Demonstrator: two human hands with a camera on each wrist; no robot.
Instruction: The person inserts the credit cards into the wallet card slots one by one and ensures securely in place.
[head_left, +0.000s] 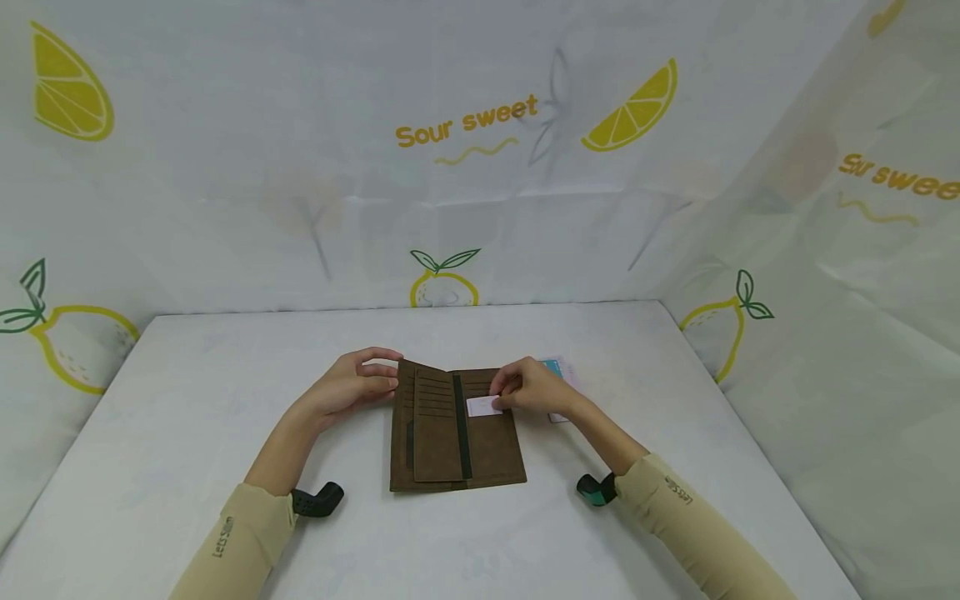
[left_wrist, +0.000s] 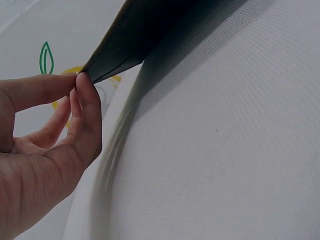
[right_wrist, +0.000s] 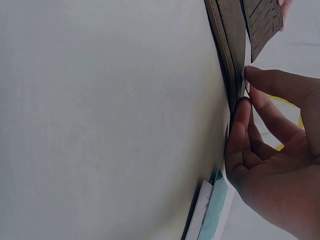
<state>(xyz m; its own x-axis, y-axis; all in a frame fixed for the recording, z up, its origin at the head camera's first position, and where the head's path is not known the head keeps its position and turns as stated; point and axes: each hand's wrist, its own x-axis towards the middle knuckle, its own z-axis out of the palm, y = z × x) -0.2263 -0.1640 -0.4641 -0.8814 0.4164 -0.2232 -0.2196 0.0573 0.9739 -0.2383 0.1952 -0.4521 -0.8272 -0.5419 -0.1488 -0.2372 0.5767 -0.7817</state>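
Observation:
A brown long wallet [head_left: 437, 442] lies opened out on the white table, rows of card slots on its inner faces and a dark strip down the fold. At its upper left edge, my left hand [head_left: 351, 387] pinches the raised flap between thumb and fingers; the flap's dark outer side [left_wrist: 145, 35] shows in the left wrist view. My right hand [head_left: 536, 388] pinches a small white card [head_left: 482, 406] over the wallet's right half, just below the slots there. Seen from the right wrist, the card [right_wrist: 245, 82] stands edge-on close against the wallet.
Behind my right hand, a blue card [head_left: 552, 367] and a pale pink one lie on the table, partly covered by the hand. White cloth [head_left: 300, 125] with lemon prints hangs behind the table [head_left: 225, 400] and along its right side. Black wrist cameras [head_left: 318, 500] stick out from both cuffs.

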